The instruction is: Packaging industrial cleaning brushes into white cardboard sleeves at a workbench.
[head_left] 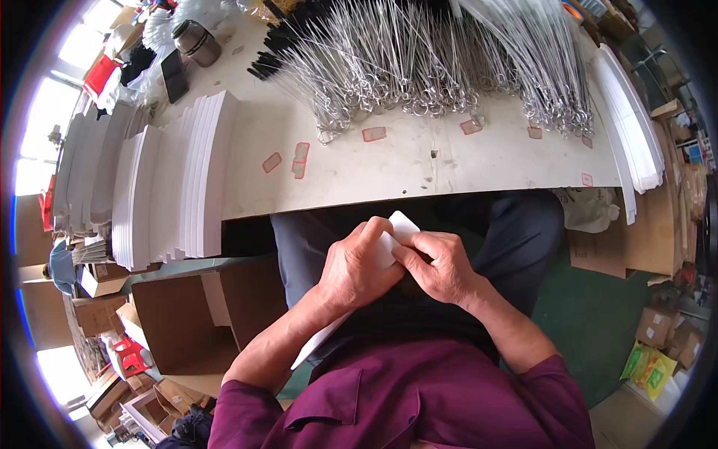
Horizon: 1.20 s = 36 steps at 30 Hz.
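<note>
Over my lap, both hands are closed on a long, narrow white paper box (404,226). My left hand (357,268) wraps around its upper part, and the rest of the box slants down behind my left wrist toward my waist. Thumb and fingers of my right hand (440,269) pinch the upper end, where a rounded white flap sticks up. What is inside the box, if anything, does not show. Ahead on the table (359,176) lies a big heap of thin metal rods (419,75) with ring ends facing me; some have black far ends (288,37).
Stacks of flat white boxes (209,172) fill the table's left side, with more white ones (632,127) at the right edge. A metal flask (196,43) and a dark phone (174,76) stand far left. An open cardboard carton (187,325) sits below at left.
</note>
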Each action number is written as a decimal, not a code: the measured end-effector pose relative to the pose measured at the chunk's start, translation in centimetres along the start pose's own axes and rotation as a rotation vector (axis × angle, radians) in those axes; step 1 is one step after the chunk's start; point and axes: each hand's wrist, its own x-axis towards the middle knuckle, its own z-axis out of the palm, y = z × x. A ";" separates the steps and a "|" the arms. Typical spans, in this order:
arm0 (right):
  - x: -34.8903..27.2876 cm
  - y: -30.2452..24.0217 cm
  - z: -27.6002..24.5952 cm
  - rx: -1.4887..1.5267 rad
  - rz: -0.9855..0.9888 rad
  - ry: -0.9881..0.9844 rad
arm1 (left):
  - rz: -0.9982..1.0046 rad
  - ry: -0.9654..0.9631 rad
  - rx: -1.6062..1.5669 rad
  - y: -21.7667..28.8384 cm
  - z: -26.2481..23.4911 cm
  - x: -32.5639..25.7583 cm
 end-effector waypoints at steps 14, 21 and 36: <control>0.4 -2.0 0.8 -0.036 -0.004 0.274 | -0.011 0.105 0.028 -0.4 0.9 -0.5; 0.8 -1.8 2.3 0.365 0.143 0.363 | -0.062 0.126 0.088 -0.5 1.4 -0.6; 1.3 -1.2 2.8 0.605 0.361 0.330 | 0.001 0.146 0.174 -0.2 1.3 -1.0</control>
